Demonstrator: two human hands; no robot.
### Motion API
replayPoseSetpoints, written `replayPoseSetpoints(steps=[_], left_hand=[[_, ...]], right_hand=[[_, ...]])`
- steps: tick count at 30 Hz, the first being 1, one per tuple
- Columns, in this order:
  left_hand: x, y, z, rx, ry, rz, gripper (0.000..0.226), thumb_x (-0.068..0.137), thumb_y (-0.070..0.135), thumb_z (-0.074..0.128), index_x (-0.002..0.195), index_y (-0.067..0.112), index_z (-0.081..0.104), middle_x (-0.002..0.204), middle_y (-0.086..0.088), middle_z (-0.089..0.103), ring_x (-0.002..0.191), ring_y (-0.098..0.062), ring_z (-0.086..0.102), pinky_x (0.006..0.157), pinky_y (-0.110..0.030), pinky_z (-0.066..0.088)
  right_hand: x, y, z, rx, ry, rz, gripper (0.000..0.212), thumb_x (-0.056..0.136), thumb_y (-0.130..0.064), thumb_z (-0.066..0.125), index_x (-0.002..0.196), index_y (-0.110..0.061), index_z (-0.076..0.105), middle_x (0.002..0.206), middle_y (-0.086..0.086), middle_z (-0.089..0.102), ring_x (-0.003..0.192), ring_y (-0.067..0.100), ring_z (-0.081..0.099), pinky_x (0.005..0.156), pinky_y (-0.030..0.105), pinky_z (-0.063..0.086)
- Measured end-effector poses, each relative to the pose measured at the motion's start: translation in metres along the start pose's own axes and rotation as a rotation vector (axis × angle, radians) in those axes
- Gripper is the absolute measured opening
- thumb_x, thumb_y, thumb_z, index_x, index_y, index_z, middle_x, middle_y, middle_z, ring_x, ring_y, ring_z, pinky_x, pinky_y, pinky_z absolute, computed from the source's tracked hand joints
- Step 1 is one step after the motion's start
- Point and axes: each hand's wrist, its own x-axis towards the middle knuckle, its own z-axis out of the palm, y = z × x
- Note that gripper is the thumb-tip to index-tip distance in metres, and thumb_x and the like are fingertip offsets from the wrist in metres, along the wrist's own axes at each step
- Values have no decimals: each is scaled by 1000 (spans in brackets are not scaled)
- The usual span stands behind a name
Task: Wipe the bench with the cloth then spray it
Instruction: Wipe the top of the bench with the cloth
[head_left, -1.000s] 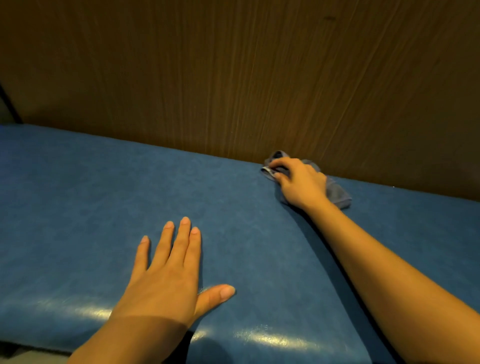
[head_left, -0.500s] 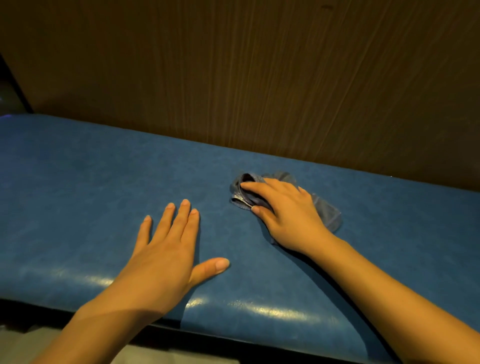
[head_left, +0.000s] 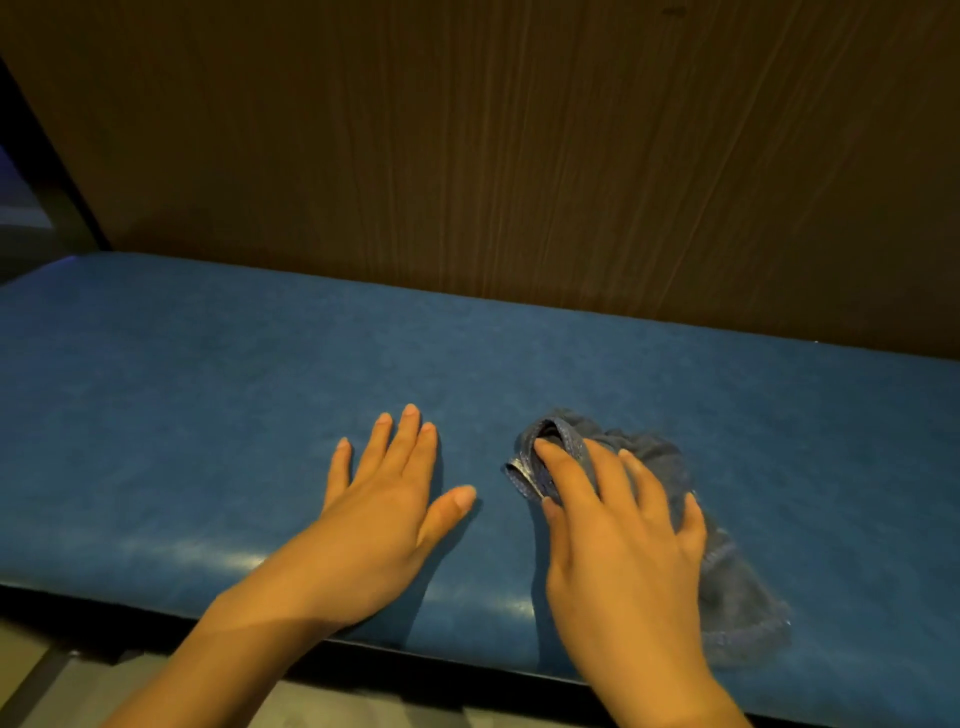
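Presently, right hand (head_left: 623, 540) is pressing spread, straight fingers (head_left: 571, 473) onto the cloth (head_left: 737, 597) lying beneath it on the bench (head_left: 208, 415); left hand (head_left: 384, 519) is resting flat-fingered just beside

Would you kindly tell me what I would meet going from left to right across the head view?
Dark post behind the bench end → left hand, flat on the bench → right hand, pressing on the cloth.
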Motion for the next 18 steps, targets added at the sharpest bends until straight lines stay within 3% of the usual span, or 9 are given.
replayPoseSetpoints(steps=[1,3,5,6,8,10,13,18], left_hand=[[-1,-3,-5,-68,8,7,69,94,51,17,148,21,-12,153,9,-25,136,-1,-24,116,-30,-12],[-4,-15,-13,-172,72,58,58,100,30,28,149,24,-3,155,16,-11,130,10,-14,111,-11,-9],[-9,-30,-20,-215,152,86,57,99,28,31,147,30,1,148,27,-8,130,16,-7,97,8,-11],[-12,-38,-24,-195,198,90,56,99,33,31,145,32,-1,145,29,-10,131,16,-8,93,10,-14],[-16,-61,-30,-82,308,65,59,94,45,26,144,30,-2,143,27,-13,133,12,-13,102,1,-17],[-16,-86,-41,36,375,-76,64,95,48,30,148,24,4,149,20,-12,138,3,-14,114,-20,-11],[-18,-124,-56,146,349,-335,69,92,49,29,150,19,7,158,6,-9,146,-13,-11,117,-39,-5],[-27,-157,-49,159,312,-421,70,91,55,24,150,20,8,159,3,-4,147,-19,-4,118,-40,2]], right_hand=[[0,-9,0,3,-15,12,48,65,-25,67,112,-30,63,111,2,71,103,35,67,79,69,44],[3,-28,3,6,-73,27,56,57,-23,77,111,-26,66,109,4,71,101,37,67,77,71,44],[10,-48,5,19,-130,15,66,52,-24,85,115,-25,66,111,5,70,105,39,65,80,72,42],[15,-58,6,44,-152,10,69,56,-25,84,121,-25,62,119,6,67,113,40,60,85,73,38],[29,-76,8,112,-214,-12,67,83,-28,64,143,-28,35,147,7,41,139,40,29,102,74,17],[46,-86,16,178,-265,1,61,97,-28,40,149,-31,9,157,4,14,146,35,3,107,69,1],[72,-100,25,202,-299,12,59,99,-30,37,149,-30,6,158,4,9,145,35,0,109,69,-1],[111,-124,41,192,-269,58,59,97,-26,40,148,-29,11,158,7,12,144,36,3,109,68,-1]])
